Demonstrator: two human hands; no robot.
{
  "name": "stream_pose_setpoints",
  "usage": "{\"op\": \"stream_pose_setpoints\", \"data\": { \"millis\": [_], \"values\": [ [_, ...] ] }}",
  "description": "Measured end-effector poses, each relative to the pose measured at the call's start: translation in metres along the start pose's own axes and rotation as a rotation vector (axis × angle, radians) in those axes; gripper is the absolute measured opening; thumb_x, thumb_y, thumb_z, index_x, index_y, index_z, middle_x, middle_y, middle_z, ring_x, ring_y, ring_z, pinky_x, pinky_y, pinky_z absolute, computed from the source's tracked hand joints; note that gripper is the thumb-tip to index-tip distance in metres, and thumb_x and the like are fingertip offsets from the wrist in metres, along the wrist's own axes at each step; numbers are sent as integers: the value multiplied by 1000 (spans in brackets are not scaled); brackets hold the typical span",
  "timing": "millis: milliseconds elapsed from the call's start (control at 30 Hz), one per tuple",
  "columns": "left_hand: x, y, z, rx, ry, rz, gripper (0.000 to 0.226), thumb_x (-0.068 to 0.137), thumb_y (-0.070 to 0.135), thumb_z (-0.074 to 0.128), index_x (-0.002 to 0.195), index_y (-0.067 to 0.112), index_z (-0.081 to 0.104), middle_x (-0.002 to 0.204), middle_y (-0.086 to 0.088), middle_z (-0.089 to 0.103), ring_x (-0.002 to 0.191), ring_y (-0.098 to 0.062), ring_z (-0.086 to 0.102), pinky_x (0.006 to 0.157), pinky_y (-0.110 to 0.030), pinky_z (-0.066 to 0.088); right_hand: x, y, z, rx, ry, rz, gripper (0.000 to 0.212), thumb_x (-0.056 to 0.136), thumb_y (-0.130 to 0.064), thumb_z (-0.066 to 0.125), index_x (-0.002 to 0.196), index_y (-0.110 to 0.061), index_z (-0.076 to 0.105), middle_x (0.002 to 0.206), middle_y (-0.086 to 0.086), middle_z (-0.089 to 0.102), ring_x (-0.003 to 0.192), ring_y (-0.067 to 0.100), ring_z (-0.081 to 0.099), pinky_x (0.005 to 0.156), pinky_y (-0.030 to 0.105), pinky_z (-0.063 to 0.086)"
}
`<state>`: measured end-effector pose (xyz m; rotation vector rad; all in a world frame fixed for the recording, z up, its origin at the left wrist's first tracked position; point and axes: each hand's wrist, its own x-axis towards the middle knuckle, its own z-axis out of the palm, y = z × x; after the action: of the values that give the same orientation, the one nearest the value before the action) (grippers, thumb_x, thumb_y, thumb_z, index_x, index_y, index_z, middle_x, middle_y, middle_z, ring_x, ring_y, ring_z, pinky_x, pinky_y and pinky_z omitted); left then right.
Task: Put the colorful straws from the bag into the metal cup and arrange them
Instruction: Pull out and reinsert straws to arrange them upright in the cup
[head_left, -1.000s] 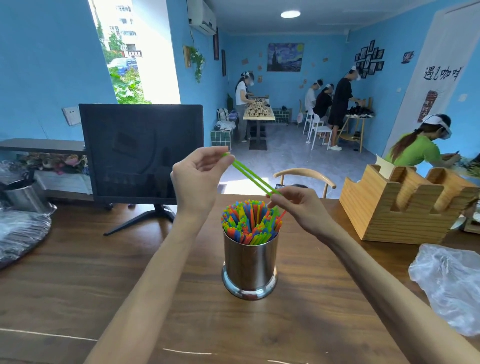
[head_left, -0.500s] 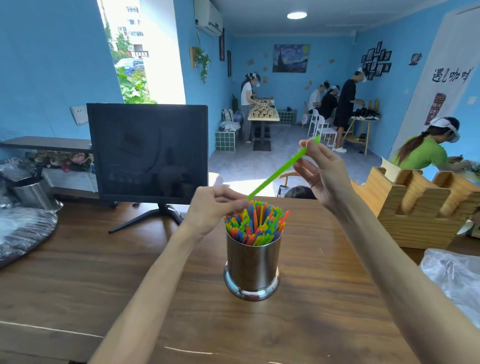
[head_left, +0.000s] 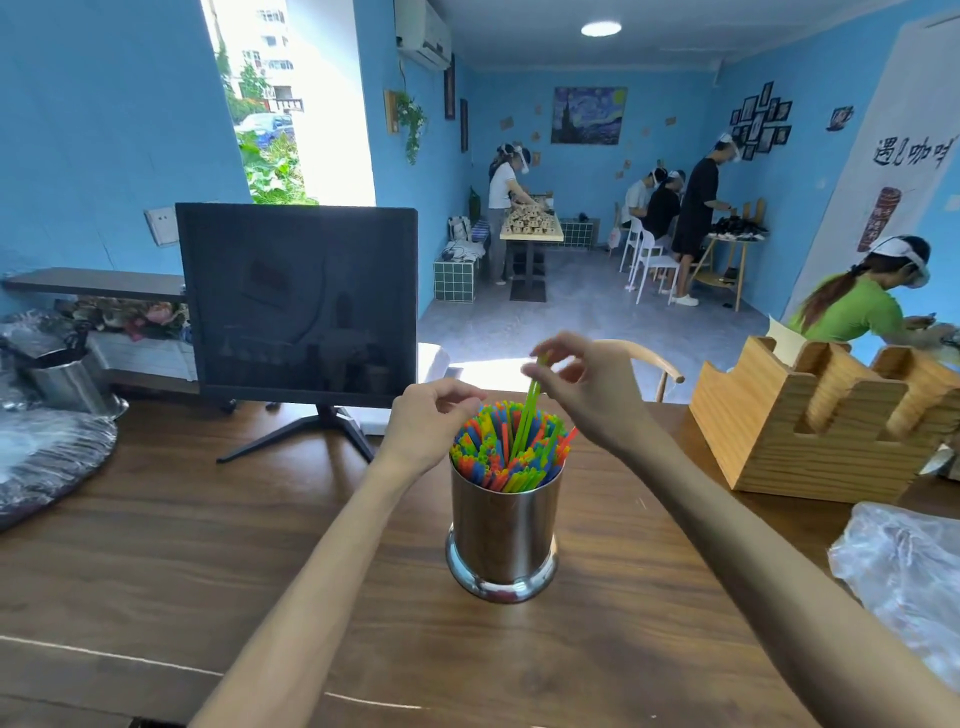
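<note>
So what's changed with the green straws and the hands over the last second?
The right hand took the green straws by their top end, swung them from slanted to nearly upright and lowered their tips into the cup. The left hand let go and now sits curled at the rim. The cup and the other straws stayed put.

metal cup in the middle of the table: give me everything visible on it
The metal cup is a straight-sided cylinder of brushed, steel-looking metal with a wider, shinier flared ring at its base. It stands upright on the wooden table, near the middle, in front of the monitor. It is packed with colorful straws whose tips rise just above the rim. The left hand sits at the rim's left side; whether it touches the metal is unclear. The right hand pinches green straws above it.
</note>
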<state>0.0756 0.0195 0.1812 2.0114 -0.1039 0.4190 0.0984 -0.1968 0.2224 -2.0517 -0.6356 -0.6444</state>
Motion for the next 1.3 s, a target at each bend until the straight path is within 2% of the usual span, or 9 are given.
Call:
{"op": "stream_pose_setpoints", "data": {
  "millis": [67,200,267,367,533,767,933,1167,1300],
  "values": [
    [4,-3,-1,0,11,-10,12,96,20,71,97,29,79,96,8,76,96,-9,68,81,-24,54,-8,10,8,-122,-94,-19,11,87,-32,82,88,-20,81,75,-18,72,66,-3,66,67,25,52],
    [13,-8,-2,50,18,-48,13,99,26,67,106,26,78,102,8,72,102,-11,65,80,-23,47,-14,24,10,-122,-343,95,24,90,-40,77,88,-17,85,85,-2,78,79,10,70,77,40,57],
    [18,-10,1,66,-17,-99,21,100,31,64,116,22,76,109,5,71,105,-14,63,82,-27,46,-12,28,8,-54,-325,130,29,94,-40,72,91,-13,84,90,0,74,85,15,68,80,45,55],
    [25,-11,7,110,-105,-198,34,101,42,60,125,20,71,109,5,68,100,-13,62,79,-28,47,-8,34,3,72,-223,201,34,99,-42,62,99,-15,82,95,-4,74,90,5,66,83,34,54],
    [34,-12,10,61,-207,-256,15,94,46,70,88,32,73,90,12,70,86,-8,67,61,-18,49,-9,48,-2,190,-192,328,37,105,-44,49,101,-20,78,92,-5,76,80,0,67,68,15,44],
    [39,-7,6,116,-237,-153,6,92,32,76,86,32,75,92,9,74,88,-12,71,66,-20,54,-7,58,7,179,-243,378,28,105,-41,53,109,-24,75,100,-8,74,86,7,70,71,22,49],
    [36,-1,4,209,-227,-25,5,96,32,70,94,30,74,88,17,69,83,-3,66,61,-10,46,8,52,19,129,-398,369,29,101,-37,62,123,-21,72,118,-3,69,108,9,63,90,29,52],
    [37,-9,5,230,-267,-21,4,97,31,69,95,31,73,89,18,67,84,-3,66,63,-9,47,24,48,30,-4,-442,345,12,91,-23,77,95,-13,81,84,-3,74,77,3,66,73,24,52],
    [37,-11,4,208,-277,-16,4,96,32,70,95,32,73,89,20,68,86,-3,67,65,-11,48,27,47,26,-17,-417,310,10,86,-25,82,85,-16,80,81,-4,76,78,8,70,72,25,56]
  ]
}}
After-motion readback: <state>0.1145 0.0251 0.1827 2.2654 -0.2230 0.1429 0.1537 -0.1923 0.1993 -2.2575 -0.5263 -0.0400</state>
